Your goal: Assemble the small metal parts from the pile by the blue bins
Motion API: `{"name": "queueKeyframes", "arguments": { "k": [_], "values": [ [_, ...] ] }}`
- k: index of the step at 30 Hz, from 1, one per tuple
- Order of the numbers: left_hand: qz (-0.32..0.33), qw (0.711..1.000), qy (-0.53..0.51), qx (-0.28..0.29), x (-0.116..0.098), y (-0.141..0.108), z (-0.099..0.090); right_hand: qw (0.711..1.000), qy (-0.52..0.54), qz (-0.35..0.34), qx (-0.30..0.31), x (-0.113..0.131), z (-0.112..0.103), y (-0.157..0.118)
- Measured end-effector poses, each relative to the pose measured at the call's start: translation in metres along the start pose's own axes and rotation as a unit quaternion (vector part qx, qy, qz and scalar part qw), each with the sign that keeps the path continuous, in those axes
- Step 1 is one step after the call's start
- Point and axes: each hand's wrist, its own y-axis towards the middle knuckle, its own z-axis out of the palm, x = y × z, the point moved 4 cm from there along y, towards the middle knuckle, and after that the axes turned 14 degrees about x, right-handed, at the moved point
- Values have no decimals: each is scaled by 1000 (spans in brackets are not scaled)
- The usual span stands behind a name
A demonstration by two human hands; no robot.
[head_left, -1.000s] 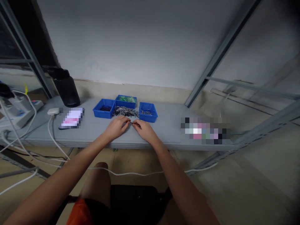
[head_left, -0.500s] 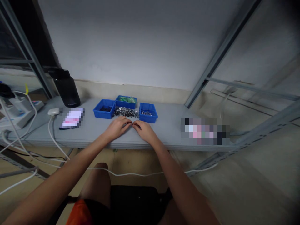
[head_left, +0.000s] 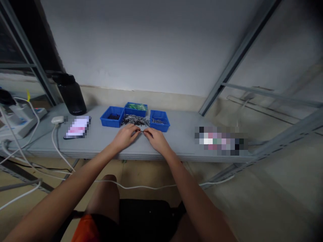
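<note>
My left hand (head_left: pixel 126 136) and my right hand (head_left: pixel 154 137) are both closed in a pinch, on the two ends of a small thin dark piece (head_left: pixel 141 131) between them. Just behind my fingers lies a heap of thin metal pieces with dark ends (head_left: pixel 136 120). A blue bin (head_left: pixel 111 121) with small black parts stands left of the heap. Behind it is a blue bin (head_left: pixel 136 111) with green contents, and to its right another blue bin (head_left: pixel 159 126) holds thin metal pieces.
At the left of the grey shelf (head_left: pixel 101 143) are a black bottle (head_left: pixel 73 97), a phone (head_left: pixel 77 127), a white charger (head_left: pixel 57 119) and power strips with cables (head_left: pixel 20 124). A blurred item (head_left: pixel 219 140) lies at the right. Metal posts (head_left: pixel 237 57) frame the shelf.
My hands have moved slightly apart, and more of the thin dark piece shows between my fingertips. The bins and the heap are where they were.
</note>
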Motion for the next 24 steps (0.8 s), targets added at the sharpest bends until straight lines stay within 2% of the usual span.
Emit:
{"name": "queueKeyframes", "arguments": {
  "k": [7, 12, 18, 24],
  "values": [
    [7, 998, -9, 54, 0, 2, 8, 1000, 0, -26, -13, 6, -2, -2],
    [13, 997, -3, 73, -1, 1, 9, 999, 0, -28, -17, 8, -2, -2],
    [-6, 999, 10, 29, 0, 0, 3, 1000, 10, -4, -10, 3, -1, -1],
    [23, 1000, -8, 7, -3, 0, 0, 999, -23, 1, 31, 2, 4, -1]
  ]
}}
